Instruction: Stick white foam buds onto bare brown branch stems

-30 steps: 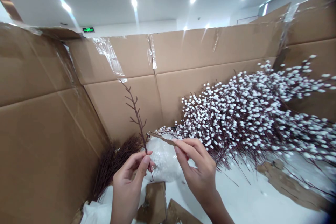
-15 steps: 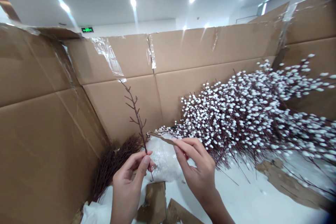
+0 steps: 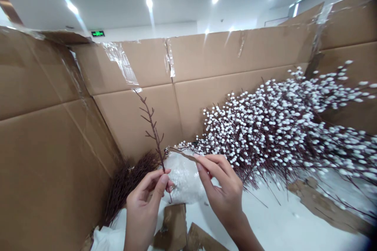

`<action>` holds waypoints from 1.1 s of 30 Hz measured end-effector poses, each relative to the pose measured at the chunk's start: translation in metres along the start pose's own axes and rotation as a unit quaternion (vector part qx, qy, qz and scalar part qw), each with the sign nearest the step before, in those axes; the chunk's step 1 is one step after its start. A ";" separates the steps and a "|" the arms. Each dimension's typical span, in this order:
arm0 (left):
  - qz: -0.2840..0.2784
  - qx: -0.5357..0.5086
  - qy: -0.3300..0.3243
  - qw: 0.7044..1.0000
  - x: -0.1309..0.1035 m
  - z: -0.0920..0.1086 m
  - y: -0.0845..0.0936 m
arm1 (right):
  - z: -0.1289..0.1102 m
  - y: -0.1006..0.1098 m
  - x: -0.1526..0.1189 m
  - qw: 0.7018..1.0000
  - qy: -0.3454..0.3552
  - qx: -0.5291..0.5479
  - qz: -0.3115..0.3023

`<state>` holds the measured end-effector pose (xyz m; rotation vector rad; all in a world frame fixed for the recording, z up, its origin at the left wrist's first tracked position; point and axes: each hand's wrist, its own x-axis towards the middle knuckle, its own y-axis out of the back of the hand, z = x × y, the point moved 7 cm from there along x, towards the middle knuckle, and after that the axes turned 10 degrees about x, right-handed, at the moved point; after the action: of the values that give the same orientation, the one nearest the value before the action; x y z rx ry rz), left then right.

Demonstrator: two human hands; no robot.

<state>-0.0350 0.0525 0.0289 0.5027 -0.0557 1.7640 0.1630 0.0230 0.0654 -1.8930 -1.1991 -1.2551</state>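
Between the thumb and fingers of my left hand (image 3: 149, 194) stands a bare brown artificial twig (image 3: 152, 127), nearly upright, with short side shoots and a thin stem end below the fingers. My right hand (image 3: 222, 184) pinches a narrow strip of cardboard (image 3: 184, 153). The strip's far tip, with something small and dark on it, comes close to the twig; whether they touch I cannot tell. Behind and between my hands sits a clear plastic bag (image 3: 185, 180) of small white buds.
Many brown branches with white buds (image 3: 265, 125) lie heaped on the right. Bare brown twigs (image 3: 125, 188) are bundled at the left. Tall cardboard walls (image 3: 206, 98) enclose the white work surface (image 3: 265, 219). Cardboard pieces (image 3: 173, 225) lie below my hands, and a torn one (image 3: 324, 204) lies at right.
Almost nothing differs. My right hand has shifted very slightly, the cardboard strip still in its fingers; my left hand and the twig have stayed in place.
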 end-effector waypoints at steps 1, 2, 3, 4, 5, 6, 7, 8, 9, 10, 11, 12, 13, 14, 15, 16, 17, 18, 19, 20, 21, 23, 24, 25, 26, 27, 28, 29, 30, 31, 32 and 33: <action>0.001 0.000 0.000 1.000 0.000 0.000 0.000 | 0.000 0.001 0.000 1.000 0.001 -0.002 0.003; 0.002 -0.001 -0.001 1.000 0.001 0.000 0.000 | 0.000 0.001 0.000 1.000 0.001 -0.004 0.005; 0.002 -0.001 -0.001 1.000 0.001 0.000 -0.001 | 0.000 0.001 0.000 1.000 0.002 -0.004 0.007; 0.001 -0.002 -0.001 1.000 0.002 0.000 -0.001 | 0.000 0.001 -0.001 1.000 0.002 -0.003 0.006; -0.002 -0.001 -0.002 1.000 0.002 0.000 -0.001 | 0.000 0.001 -0.001 1.000 0.001 -0.001 0.004; -0.003 -0.001 -0.001 1.000 0.002 0.000 -0.002 | 0.000 0.001 -0.001 1.000 0.000 0.002 0.001; -0.004 -0.001 0.002 1.000 0.002 -0.001 -0.001 | 0.001 0.000 -0.001 1.000 0.000 0.005 -0.002; -0.005 -0.002 0.003 1.000 0.002 -0.001 -0.001 | 0.001 0.000 -0.001 1.000 -0.002 0.008 -0.005; -0.005 -0.002 0.004 1.000 0.001 -0.002 -0.001 | 0.001 0.000 -0.001 1.000 -0.002 0.009 -0.007; -0.005 -0.003 0.005 1.000 0.001 -0.002 -0.001 | 0.001 -0.001 -0.002 1.000 -0.002 0.009 -0.008; -0.005 -0.003 0.005 1.000 0.000 -0.002 0.000 | 0.001 -0.001 -0.002 1.000 -0.002 0.008 -0.008; -0.005 -0.003 0.004 1.000 0.000 -0.002 0.000 | 0.001 -0.001 -0.002 1.000 0.000 0.007 -0.008; -0.005 -0.004 0.002 1.000 -0.001 -0.002 0.000 | 0.001 -0.001 -0.002 1.000 0.000 0.006 -0.009; -0.005 -0.005 0.002 1.000 -0.001 -0.002 0.000 | 0.001 -0.001 -0.002 1.000 0.002 0.005 -0.010; -0.005 -0.006 0.003 1.000 -0.001 -0.003 0.000 | 0.001 -0.001 -0.002 1.000 0.006 0.005 -0.011; -0.004 -0.007 0.004 1.000 0.000 -0.003 0.000 | 0.001 -0.001 -0.002 1.000 0.009 0.005 -0.011; -0.004 -0.008 0.005 1.000 0.000 -0.003 0.000 | 0.001 -0.001 -0.002 1.000 0.011 0.005 -0.010; -0.004 -0.009 0.005 1.000 0.000 -0.003 0.000 | 0.001 -0.001 -0.002 1.000 0.013 0.004 -0.009; -0.005 -0.009 0.004 1.000 0.000 -0.003 0.000 | 0.000 -0.001 -0.002 1.000 0.015 0.004 -0.006; -0.006 -0.009 0.003 1.000 0.000 -0.003 -0.001 | 0.000 0.000 -0.002 1.000 0.015 0.003 -0.003; -0.006 -0.010 0.003 1.000 0.000 -0.003 -0.001 | 0.000 0.001 -0.001 1.000 0.015 0.002 0.001; -0.006 -0.013 0.006 1.000 0.001 -0.004 -0.001 | -0.001 0.002 0.000 1.000 0.016 0.000 0.010; -0.005 -0.014 0.007 1.000 0.001 -0.004 -0.001 | -0.002 0.002 0.000 1.000 0.017 -0.001 0.013; -0.005 -0.015 0.008 1.000 0.001 -0.005 -0.002 | -0.002 0.003 0.000 1.000 0.017 -0.002 0.016; -0.005 -0.014 0.010 1.000 0.001 -0.005 -0.002 | -0.002 0.004 0.001 1.000 0.017 -0.003 0.020; -0.005 -0.012 0.011 1.000 0.002 -0.006 -0.002 | -0.003 0.004 0.001 1.000 0.017 -0.004 0.023; -0.008 -0.009 0.011 1.000 0.002 -0.006 -0.003 | -0.003 0.005 0.001 0.999 0.018 -0.005 0.028; -0.011 -0.006 0.012 1.000 0.002 -0.006 -0.003 | -0.004 0.006 0.001 0.999 0.019 -0.007 0.032; -0.015 -0.002 0.012 1.000 0.002 -0.006 -0.004 | -0.004 0.007 0.001 0.999 0.019 -0.007 0.035; -0.021 0.002 0.012 1.000 0.002 -0.006 -0.005 | -0.004 0.007 0.001 0.999 0.020 -0.007 0.036; -0.026 0.005 0.011 1.000 0.002 -0.006 -0.005 | -0.004 0.007 0.001 0.999 0.020 -0.005 0.035; -0.030 0.008 0.009 0.999 0.002 -0.006 -0.006 | -0.004 0.007 0.001 0.999 0.019 -0.002 0.033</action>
<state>-0.0317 0.0579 0.0234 0.4956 -0.0129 1.7107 0.1676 0.0171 0.0681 -1.8878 -1.1066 -1.2540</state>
